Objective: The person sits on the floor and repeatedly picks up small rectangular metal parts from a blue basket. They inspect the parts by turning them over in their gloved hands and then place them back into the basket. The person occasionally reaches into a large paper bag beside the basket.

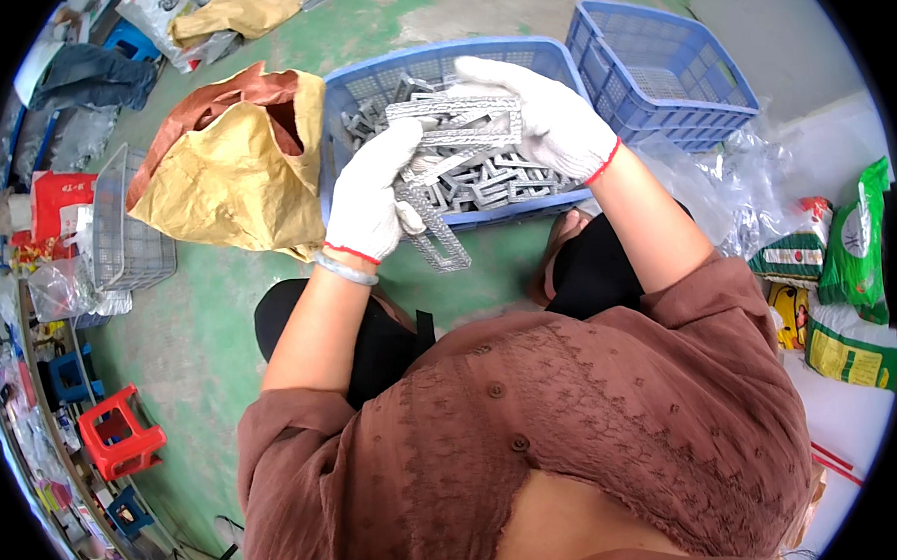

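Both my hands wear white knitted gloves with red cuffs. My left hand [369, 188] is closed on a grey slotted metal frame [439, 238], which hangs below its thumb, past the near rim of a blue plastic crate [506, 215]. My right hand [552, 120] grips another rectangular grey metal frame [451, 108], or a few together, above the crate. The fingertips of my left hand reach the left end of that frame. Under my hands, many similar grey metal pieces [489, 183] lie heaped in the crate. My fingers partly hide the held parts.
A yellow woven sack [239, 174] stands left of the crate, beside a grey mesh basket [116, 229]. Another blue crate [651, 111] is at the far right. Clear plastic bags [740, 197] and green packages [853, 252] lie right. A red stool [120, 434] sits at the left.
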Demonstrator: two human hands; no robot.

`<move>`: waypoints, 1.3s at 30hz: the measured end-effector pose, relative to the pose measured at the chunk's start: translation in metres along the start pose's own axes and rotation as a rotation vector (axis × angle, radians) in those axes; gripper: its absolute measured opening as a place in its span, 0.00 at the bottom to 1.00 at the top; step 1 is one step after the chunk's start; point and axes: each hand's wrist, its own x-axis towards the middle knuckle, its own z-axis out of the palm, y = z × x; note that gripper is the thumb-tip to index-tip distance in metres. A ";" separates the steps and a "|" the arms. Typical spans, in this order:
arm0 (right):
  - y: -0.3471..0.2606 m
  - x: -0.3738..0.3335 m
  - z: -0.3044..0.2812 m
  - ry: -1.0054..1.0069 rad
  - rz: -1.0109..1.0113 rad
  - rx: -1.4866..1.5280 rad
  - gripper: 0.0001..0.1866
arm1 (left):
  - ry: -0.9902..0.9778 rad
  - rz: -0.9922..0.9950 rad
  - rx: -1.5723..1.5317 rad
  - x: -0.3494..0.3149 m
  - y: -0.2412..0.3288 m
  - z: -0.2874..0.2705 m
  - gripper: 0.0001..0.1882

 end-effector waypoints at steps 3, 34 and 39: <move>0.008 0.000 0.012 0.319 0.060 0.178 0.25 | 0.069 0.015 0.055 0.004 -0.008 -0.007 0.19; -0.019 0.020 0.025 0.087 0.214 -1.107 0.28 | 0.665 0.772 1.003 0.112 0.243 -0.109 0.23; -0.024 0.026 0.024 0.085 0.265 -1.109 0.28 | 0.525 0.456 1.198 0.087 0.231 -0.127 0.21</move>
